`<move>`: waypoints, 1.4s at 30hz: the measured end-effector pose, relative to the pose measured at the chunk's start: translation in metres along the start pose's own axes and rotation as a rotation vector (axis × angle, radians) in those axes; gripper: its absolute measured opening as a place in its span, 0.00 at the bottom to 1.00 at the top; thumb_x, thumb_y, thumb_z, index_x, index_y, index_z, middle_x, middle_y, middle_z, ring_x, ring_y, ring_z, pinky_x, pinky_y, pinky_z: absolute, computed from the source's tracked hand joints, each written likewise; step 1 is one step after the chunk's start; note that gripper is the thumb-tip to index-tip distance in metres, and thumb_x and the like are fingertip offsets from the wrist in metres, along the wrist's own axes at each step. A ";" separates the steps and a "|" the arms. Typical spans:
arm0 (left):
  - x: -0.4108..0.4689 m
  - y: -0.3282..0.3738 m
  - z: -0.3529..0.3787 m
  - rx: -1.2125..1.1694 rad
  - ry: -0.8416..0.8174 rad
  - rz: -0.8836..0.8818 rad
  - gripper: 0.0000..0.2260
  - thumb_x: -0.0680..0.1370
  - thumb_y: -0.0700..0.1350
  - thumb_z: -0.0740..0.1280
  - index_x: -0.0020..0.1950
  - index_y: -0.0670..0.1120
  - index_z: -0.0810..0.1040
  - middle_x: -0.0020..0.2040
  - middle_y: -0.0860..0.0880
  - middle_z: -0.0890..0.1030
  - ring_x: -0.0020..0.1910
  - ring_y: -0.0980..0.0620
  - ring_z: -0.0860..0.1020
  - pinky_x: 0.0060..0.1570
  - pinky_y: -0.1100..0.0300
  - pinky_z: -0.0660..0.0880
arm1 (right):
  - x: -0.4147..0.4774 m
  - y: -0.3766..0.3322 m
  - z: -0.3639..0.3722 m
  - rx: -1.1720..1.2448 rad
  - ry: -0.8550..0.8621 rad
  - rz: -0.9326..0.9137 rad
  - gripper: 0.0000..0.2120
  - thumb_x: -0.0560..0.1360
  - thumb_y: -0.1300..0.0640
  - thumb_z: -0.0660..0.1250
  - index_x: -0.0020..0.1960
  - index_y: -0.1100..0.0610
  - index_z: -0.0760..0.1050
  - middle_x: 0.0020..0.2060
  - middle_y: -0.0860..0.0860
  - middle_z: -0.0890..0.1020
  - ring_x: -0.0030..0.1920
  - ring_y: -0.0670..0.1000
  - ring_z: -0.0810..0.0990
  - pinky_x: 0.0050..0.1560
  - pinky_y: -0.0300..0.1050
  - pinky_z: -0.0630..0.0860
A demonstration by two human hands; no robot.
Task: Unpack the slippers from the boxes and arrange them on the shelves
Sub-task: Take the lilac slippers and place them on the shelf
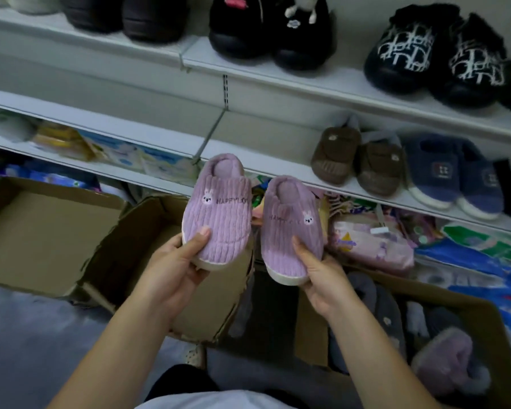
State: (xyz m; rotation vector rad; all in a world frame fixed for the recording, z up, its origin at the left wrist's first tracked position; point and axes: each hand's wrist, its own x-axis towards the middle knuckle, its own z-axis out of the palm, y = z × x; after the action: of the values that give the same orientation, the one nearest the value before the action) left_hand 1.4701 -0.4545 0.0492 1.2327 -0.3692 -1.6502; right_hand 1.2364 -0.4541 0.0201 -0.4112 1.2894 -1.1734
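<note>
My left hand (171, 267) grips the toe of one lilac ribbed slipper (219, 211) with a bunny patch, thumb on top. My right hand (322, 276) holds the matching lilac slipper (289, 228) the same way. Both slippers are held side by side, heels pointing at the white middle shelf (266, 160). Below my right forearm an open cardboard box (481, 314) holds grey slippers (375, 302) and a fluffy mauve slipper (449, 355).
On the middle shelf stand brown slippers (357, 160) and blue slippers (452, 175). The top shelf (307, 81) carries black slippers (437, 54). Two open cardboard boxes (39, 228) sit at the left. Colourful packets (378, 240) lie under the shelf.
</note>
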 end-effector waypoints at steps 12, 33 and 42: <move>0.109 0.088 -0.046 0.132 -0.115 -0.139 0.22 0.77 0.45 0.72 0.70 0.43 0.76 0.60 0.46 0.85 0.58 0.49 0.83 0.50 0.52 0.80 | 0.049 0.020 0.110 0.008 0.092 -0.071 0.17 0.72 0.52 0.75 0.60 0.47 0.77 0.55 0.48 0.86 0.56 0.51 0.85 0.57 0.53 0.80; 0.364 0.055 0.084 1.078 0.094 0.313 0.39 0.63 0.53 0.83 0.67 0.40 0.71 0.63 0.44 0.73 0.61 0.44 0.76 0.60 0.52 0.75 | 0.346 -0.066 0.081 -0.920 0.136 -0.228 0.47 0.60 0.42 0.83 0.73 0.55 0.69 0.68 0.58 0.73 0.68 0.56 0.73 0.69 0.52 0.73; 0.399 0.056 0.087 1.356 0.158 0.482 0.25 0.70 0.44 0.77 0.65 0.40 0.74 0.64 0.40 0.77 0.62 0.38 0.75 0.58 0.52 0.70 | 0.386 -0.061 0.073 -1.196 0.124 -0.471 0.47 0.67 0.48 0.80 0.78 0.63 0.63 0.67 0.63 0.73 0.67 0.64 0.70 0.67 0.53 0.70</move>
State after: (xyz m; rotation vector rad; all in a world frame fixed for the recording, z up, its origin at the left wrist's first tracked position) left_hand 1.4340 -0.8410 -0.0898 1.9581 -1.6979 -0.7454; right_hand 1.2143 -0.8297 -0.1096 -1.5898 1.9839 -0.6597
